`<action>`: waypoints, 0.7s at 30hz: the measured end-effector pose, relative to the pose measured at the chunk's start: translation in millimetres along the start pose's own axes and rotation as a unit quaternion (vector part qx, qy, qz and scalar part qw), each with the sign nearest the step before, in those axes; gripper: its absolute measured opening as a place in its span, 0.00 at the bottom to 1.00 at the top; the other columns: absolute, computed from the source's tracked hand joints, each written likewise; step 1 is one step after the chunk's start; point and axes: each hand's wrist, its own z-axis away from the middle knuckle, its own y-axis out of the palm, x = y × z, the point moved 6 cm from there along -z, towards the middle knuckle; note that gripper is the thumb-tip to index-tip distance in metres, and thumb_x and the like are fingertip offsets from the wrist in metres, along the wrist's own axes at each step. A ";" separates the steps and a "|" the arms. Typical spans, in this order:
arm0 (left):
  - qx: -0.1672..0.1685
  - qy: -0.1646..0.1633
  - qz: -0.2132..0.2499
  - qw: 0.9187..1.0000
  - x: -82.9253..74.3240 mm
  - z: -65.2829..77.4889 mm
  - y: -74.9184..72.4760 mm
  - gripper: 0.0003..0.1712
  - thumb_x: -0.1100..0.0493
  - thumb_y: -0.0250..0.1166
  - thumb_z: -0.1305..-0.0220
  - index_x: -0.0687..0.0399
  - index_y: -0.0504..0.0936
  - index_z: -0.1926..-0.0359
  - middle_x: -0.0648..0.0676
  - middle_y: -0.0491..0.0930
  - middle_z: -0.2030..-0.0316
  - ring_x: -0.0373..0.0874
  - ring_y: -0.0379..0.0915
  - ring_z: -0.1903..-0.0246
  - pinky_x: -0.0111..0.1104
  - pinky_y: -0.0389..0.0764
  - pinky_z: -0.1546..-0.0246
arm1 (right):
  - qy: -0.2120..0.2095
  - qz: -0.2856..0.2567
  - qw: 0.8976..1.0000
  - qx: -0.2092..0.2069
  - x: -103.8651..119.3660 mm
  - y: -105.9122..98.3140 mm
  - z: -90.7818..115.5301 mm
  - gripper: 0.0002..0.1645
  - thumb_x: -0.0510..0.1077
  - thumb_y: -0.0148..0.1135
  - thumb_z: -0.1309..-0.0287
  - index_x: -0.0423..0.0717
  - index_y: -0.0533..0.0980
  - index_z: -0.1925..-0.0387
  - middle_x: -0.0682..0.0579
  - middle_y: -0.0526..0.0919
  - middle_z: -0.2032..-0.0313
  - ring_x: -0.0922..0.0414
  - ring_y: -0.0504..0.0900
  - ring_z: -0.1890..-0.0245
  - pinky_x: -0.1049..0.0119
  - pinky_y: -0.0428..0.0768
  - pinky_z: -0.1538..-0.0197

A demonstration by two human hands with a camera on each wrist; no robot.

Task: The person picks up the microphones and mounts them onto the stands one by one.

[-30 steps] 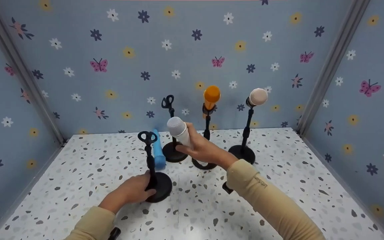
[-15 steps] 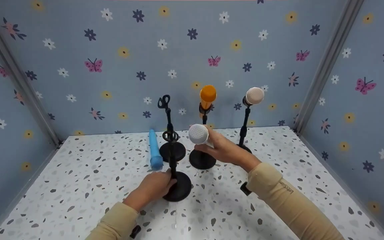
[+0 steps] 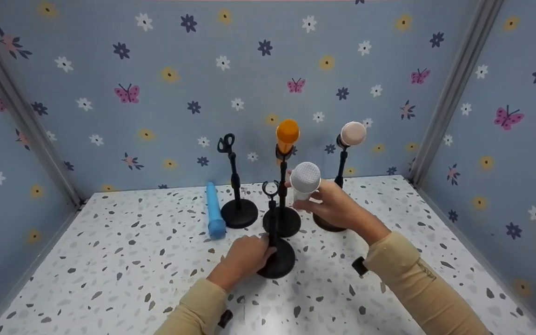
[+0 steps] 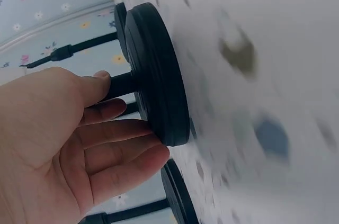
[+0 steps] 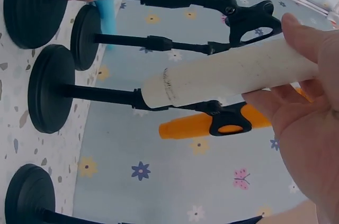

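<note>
My left hand [image 3: 247,255] grips the lower pole of a black microphone stand [image 3: 281,264], just above its round base. In the left wrist view the thumb and index finger pinch the pole, and the other fingers lie at the base [image 4: 159,75]. The ring clip [image 3: 271,188] on top of this stand holds nothing. My right hand [image 3: 338,204] holds a white microphone [image 3: 305,177] by its body, mesh head tilted up towards me. In the right wrist view the bare end of the white microphone [image 5: 222,78] points left, near the held stand's clip [image 5: 257,21].
Behind stand an orange microphone [image 3: 288,131] and a pale pink microphone [image 3: 353,134], each in a black stand. Left of them is another black stand [image 3: 235,181] with a bare clip. A blue microphone [image 3: 215,211] lies on the speckled tabletop [image 3: 123,260]. Flowered walls enclose it.
My left hand has moved the black stand to the right across the tabletop, and its clip has turned. My right hand has carried the white microphone to the right.
</note>
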 end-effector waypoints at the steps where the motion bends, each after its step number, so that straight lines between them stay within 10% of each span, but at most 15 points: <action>1: -0.001 0.000 0.002 1.000 -3.1 -2.2 1.1 0.13 0.54 0.64 0.28 0.61 0.78 0.63 0.53 0.74 0.81 0.50 0.74 0.81 0.42 0.75 0.80 | -0.008 0.005 1.000 -0.004 1.6 -2.2 1.6 0.34 0.34 0.68 0.37 0.36 0.69 0.31 0.43 0.77 0.36 0.48 0.75 0.36 0.49 0.77 0.39; 12: -0.029 -0.018 0.009 0.999 -17.2 -12.4 3.2 0.15 0.53 0.65 0.29 0.63 0.79 0.58 0.56 0.77 0.79 0.52 0.78 0.79 0.43 0.77 0.81 | -0.013 0.037 0.999 -0.032 3.2 -7.8 10.8 0.32 0.37 0.72 0.40 0.38 0.75 0.35 0.44 0.80 0.39 0.49 0.79 0.40 0.56 0.81 0.43; 21: -0.035 -0.017 0.244 0.969 -6.6 -22.1 -9.4 0.28 0.53 0.56 0.22 0.63 0.65 0.30 0.64 0.80 0.45 0.53 0.79 0.45 0.46 0.79 0.44 | -0.028 0.055 0.998 -0.023 8.5 -10.0 9.3 0.33 0.40 0.73 0.40 0.44 0.76 0.34 0.49 0.72 0.31 0.53 0.73 0.33 0.57 0.74 0.36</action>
